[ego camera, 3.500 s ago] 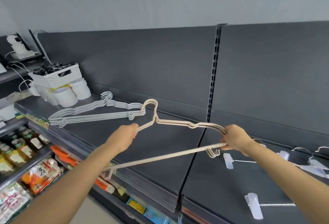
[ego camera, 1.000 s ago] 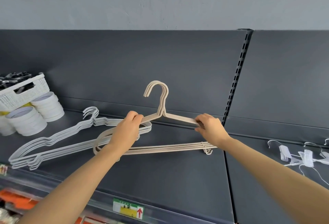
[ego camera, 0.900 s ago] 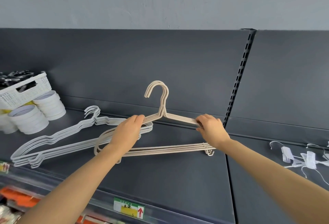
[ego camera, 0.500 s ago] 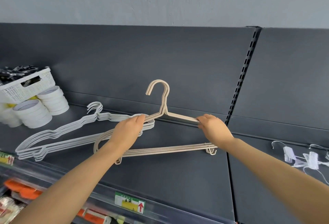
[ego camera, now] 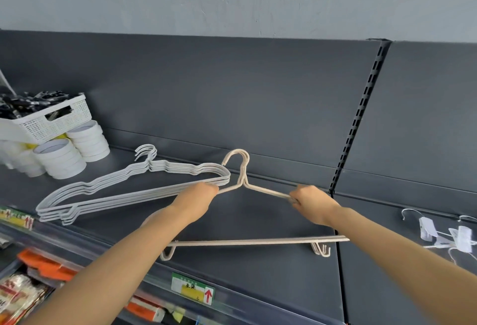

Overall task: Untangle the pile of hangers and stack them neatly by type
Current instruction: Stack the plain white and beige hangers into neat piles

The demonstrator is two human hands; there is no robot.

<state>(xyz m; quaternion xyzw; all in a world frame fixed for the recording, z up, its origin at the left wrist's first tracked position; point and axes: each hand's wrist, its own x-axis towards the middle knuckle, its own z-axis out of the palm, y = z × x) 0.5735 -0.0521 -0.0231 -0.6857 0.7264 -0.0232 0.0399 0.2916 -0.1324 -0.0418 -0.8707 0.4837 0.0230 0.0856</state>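
- The left hand (ego camera: 198, 195) and right hand (ego camera: 309, 203) each grip one shoulder of the beige hanger bundle (ego camera: 258, 241).
- Its long axis runs left–right over the shelf (ego camera: 258, 273); the white hanger stack (ego camera: 124, 197) lies just leftward, nearer the left hand.

A bundle of beige hangers (ego camera: 258, 241) is held with the hooks upward over the dark shelf (ego camera: 258, 286). Its left shoulder is gripped by the left hand (ego camera: 198, 195) and its right shoulder by the right hand (ego camera: 312, 203). A stack of white hangers (ego camera: 129, 190) is laid flat on the shelf to the left, near rolls of white tape (ego camera: 74, 149) and a white basket (ego camera: 51, 120). White clip hangers (ego camera: 438, 237) are seen at the far right.
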